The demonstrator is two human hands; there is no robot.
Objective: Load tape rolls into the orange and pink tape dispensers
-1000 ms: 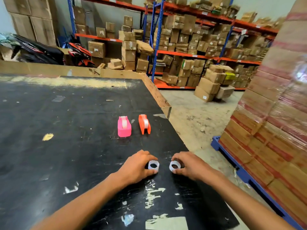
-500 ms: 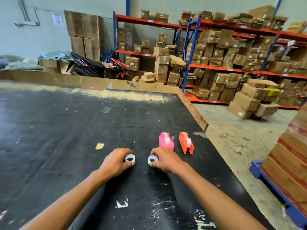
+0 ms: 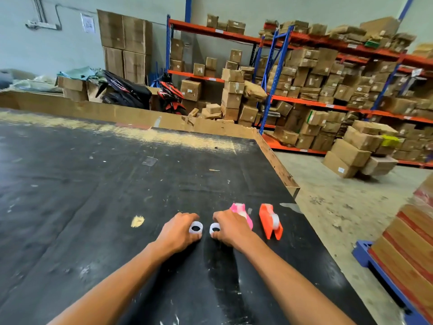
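Note:
Two small white tape rolls lie flat on the black table (image 3: 93,195). My left hand (image 3: 178,231) grips the left tape roll (image 3: 195,228) with its fingertips. My right hand (image 3: 230,227) grips the right tape roll (image 3: 214,229) the same way. Just behind my right hand stands the pink dispenser (image 3: 241,211), partly hidden by the hand. The orange dispenser (image 3: 270,220) stands to its right, clear of both hands, with a roll showing in its side.
The table's right edge (image 3: 278,165) runs close to the dispensers, with concrete floor beyond. A blue pallet (image 3: 365,254) with stacked boxes sits at the right. Shelving full of cartons and a parked motorbike (image 3: 131,92) fill the background. A yellowish scrap (image 3: 137,221) lies left of my hands.
Both hands, each holding its roll, now sit much closer to the dispensers than a second ago; my right hand now overlaps the pink one. The camera has turned left.

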